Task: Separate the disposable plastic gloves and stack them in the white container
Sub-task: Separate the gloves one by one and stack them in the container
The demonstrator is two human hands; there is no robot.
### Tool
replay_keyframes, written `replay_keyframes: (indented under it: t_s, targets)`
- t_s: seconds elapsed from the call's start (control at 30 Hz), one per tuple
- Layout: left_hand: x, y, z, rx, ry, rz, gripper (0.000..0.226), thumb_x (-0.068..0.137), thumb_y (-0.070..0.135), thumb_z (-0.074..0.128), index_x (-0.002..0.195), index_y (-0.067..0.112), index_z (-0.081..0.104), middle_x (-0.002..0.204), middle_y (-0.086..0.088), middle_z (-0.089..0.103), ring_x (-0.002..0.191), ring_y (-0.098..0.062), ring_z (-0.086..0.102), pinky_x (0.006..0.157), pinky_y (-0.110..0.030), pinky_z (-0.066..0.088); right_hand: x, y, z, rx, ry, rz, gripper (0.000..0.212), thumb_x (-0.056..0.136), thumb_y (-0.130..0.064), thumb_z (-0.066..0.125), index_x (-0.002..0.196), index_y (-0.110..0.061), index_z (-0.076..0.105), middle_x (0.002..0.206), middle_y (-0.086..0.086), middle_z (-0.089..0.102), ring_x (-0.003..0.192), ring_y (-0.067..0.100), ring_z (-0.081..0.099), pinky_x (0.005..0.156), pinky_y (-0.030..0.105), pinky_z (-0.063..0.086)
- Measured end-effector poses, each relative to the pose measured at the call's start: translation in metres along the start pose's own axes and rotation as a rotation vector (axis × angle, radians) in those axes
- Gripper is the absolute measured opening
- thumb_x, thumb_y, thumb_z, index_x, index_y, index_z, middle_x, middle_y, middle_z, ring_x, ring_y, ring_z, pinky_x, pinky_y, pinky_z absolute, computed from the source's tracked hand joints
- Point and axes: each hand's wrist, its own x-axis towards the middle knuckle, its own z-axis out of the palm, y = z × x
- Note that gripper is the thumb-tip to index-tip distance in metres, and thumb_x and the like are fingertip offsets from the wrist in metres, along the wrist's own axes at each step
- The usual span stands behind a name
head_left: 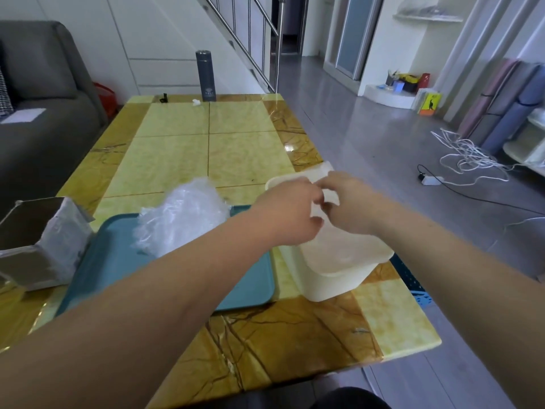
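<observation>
A crumpled heap of clear plastic gloves point(182, 215) lies on a teal tray point(247, 287) on the table. To its right stands the white container point(333, 278), near the table's right edge. Both my hands hover over the container's opening. My left hand point(287, 212) and my right hand point(349, 203) have their fingertips together, pinching a thin clear glove point(320, 208) between them. The glove is barely visible against the container. What lies inside the container is hard to make out.
An open grey-lined cardboard box point(44, 240) stands at the tray's left. A dark flask point(205, 75) and small items sit at the table's far edge. A grey sofa point(44, 93) is on the left; white cables point(469, 156) lie on the floor right.
</observation>
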Motion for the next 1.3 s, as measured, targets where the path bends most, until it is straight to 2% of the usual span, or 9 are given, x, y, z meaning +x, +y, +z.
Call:
replay_keyframes:
  t_s: [0.13,0.23,0.33,0.47,0.63,0.8,0.9,1.07,1.3]
  targets:
    - [0.013,0.02,0.009,0.208,-0.367,-0.176,0.021,0.095,0.042,0.061,0.096,0.021,0.068,0.089,0.002,0.061,0.084,-0.02,0.057,0.11,-0.044,0.042,0.017,-0.004,0.024,-0.114,-0.174,-0.017,0.053,0.1,-0.017,0.059,0.152,-0.015,0.048,0.149,0.004,0.05,0.137,0.024,0.047,0.112,0.035,0.037]
    - [0.019,0.027,0.013,0.24,-0.519,-0.273,0.047,0.095,0.047,0.059,0.138,0.028,0.057,0.114,-0.002,0.061,0.122,-0.032,0.052,0.12,-0.062,0.024,0.022,-0.01,0.034,-0.168,-0.318,0.027,0.044,0.1,-0.009,0.062,0.143,-0.005,0.054,0.118,0.007,0.053,0.106,0.016,0.046,0.101,0.034,0.041]
    - [0.02,0.033,0.01,0.24,-0.598,-0.297,0.051,0.095,0.05,0.058,0.142,0.03,0.052,0.132,-0.002,0.058,0.136,-0.035,0.043,0.117,-0.071,0.011,0.022,-0.012,0.035,-0.198,-0.423,0.074,0.047,0.098,-0.01,0.067,0.143,-0.005,0.053,0.138,0.015,0.058,0.104,0.016,0.04,0.102,0.036,0.043]
    - [0.0,0.017,-0.001,0.055,-0.31,-0.179,0.029,0.094,0.044,0.062,0.077,0.022,0.056,0.088,0.005,0.059,0.105,-0.027,0.061,0.101,-0.047,0.044,0.028,-0.005,0.033,0.0,-0.22,0.1,0.036,0.099,-0.012,0.061,0.134,-0.015,0.062,0.131,0.003,0.065,0.111,0.02,0.059,0.095,0.033,0.047]
    - [-0.066,-0.047,-0.01,-0.334,0.147,-0.133,0.02,0.095,0.033,0.071,0.111,0.023,0.076,0.125,0.016,0.066,0.122,-0.006,0.058,0.109,-0.028,0.043,0.023,-0.034,0.024,0.305,0.165,0.094,0.032,0.104,-0.015,0.051,0.128,-0.02,0.07,0.128,-0.002,0.066,0.107,0.018,0.063,0.086,0.028,0.048]
    - [-0.129,-0.124,0.014,-0.137,0.103,-0.36,0.026,0.094,0.037,0.072,0.119,0.027,0.073,0.153,0.004,0.052,0.143,-0.014,0.046,0.118,-0.034,0.037,0.01,-0.103,0.046,0.489,0.343,-0.084,0.028,0.1,-0.012,0.053,0.117,-0.017,0.075,0.118,-0.002,0.073,0.104,0.012,0.064,0.091,0.021,0.047]
    - [-0.157,-0.157,0.032,-0.059,-0.004,-0.4,0.036,0.093,0.033,0.072,0.128,0.026,0.071,0.162,-0.004,0.042,0.15,-0.024,0.038,0.121,-0.036,0.032,0.005,-0.146,0.084,0.591,0.292,-0.146,0.026,0.1,-0.014,0.054,0.115,-0.021,0.075,0.118,-0.006,0.072,0.105,0.009,0.065,0.094,0.022,0.049]
    - [-0.172,-0.183,0.049,0.025,0.019,-0.308,0.015,0.088,0.032,0.068,0.086,0.018,0.074,0.104,0.002,0.068,0.098,-0.026,0.066,0.08,-0.037,0.053,-0.002,-0.17,0.158,0.597,-0.049,0.006,0.037,0.1,-0.007,0.051,0.131,-0.02,0.066,0.132,0.002,0.064,0.111,0.018,0.064,0.078,0.012,0.042]
    - [-0.164,-0.192,0.039,0.001,0.198,-0.386,0.024,0.094,0.039,0.069,0.108,0.022,0.078,0.113,0.005,0.073,0.11,-0.022,0.062,0.094,-0.038,0.051,0.001,-0.151,0.168,0.693,-0.061,0.035,0.067,0.081,0.015,0.049,0.133,-0.024,0.064,0.132,-0.002,0.059,0.1,0.012,0.061,0.066,0.003,0.044]
